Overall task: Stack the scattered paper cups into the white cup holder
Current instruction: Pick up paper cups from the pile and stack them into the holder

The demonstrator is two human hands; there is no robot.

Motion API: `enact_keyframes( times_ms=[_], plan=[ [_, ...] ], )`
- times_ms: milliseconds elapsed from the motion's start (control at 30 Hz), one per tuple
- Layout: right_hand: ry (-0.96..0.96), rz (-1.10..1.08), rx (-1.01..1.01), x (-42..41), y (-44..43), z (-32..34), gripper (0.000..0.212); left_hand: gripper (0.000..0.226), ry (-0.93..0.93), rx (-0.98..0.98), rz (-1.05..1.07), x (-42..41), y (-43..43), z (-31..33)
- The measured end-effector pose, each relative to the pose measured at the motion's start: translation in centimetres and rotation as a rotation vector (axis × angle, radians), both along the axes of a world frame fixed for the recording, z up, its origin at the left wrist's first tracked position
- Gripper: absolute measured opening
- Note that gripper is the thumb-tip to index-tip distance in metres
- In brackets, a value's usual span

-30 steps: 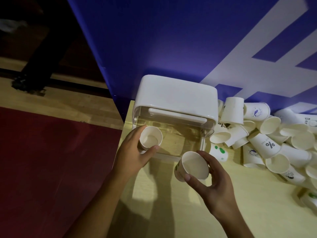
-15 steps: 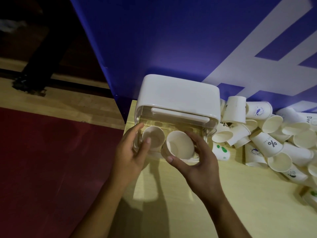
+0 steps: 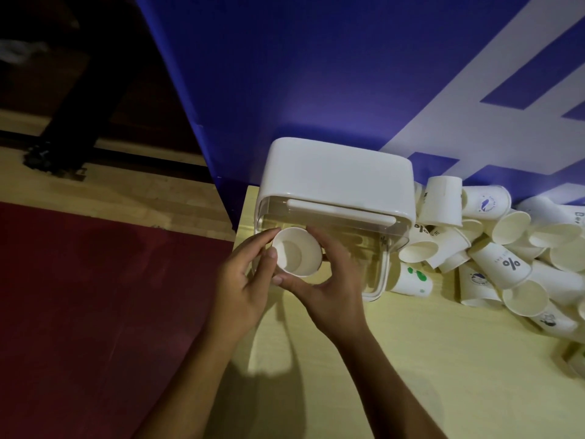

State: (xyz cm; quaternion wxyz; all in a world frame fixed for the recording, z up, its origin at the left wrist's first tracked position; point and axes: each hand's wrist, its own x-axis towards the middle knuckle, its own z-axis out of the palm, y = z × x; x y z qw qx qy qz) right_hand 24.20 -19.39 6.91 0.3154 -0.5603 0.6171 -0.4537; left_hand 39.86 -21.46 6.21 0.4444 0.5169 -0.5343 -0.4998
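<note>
Both hands grasp one white paper cup (image 3: 297, 252). The left hand (image 3: 242, 282) curls round the cup's left side, thumb at the rim. The right hand (image 3: 330, 280) wraps the cup's right side, fingers over the far wall and thumb under the near edge. The cup's open mouth faces up toward the camera.

The cup is held at the front left corner of the white plastic cup holder (image 3: 335, 182), against its transparent front section. The holder stands on the pale yellow wooden surface (image 3: 427, 359), backed by a blue panel (image 3: 316, 74) with white markings.

A pile of white paper cups (image 3: 506, 264), some printed, lies on the surface just right of the holder.
</note>
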Motion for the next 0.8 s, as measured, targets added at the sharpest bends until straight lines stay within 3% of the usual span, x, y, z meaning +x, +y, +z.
enact_keyframes(
  times_ms=[300, 567, 800],
  plan=[
    [0.061, 0.021, 0.061, 0.0, -0.6, -2.9, 0.079, 0.032, -0.070, 0.002, -0.017, -0.1, -0.8, -1.5],
    [0.170, 0.058, 0.154, -0.4, -1.3, -4.9, 0.089, 0.033, -0.251, -0.050, -0.074, 0.5, -1.5, -4.4],
    [0.185, 0.077, 0.206, -0.7, -1.0, -4.2, 0.103, 0.036, -0.300, 0.040, -0.026, 0.1, -1.2, -3.9]
  ],
)
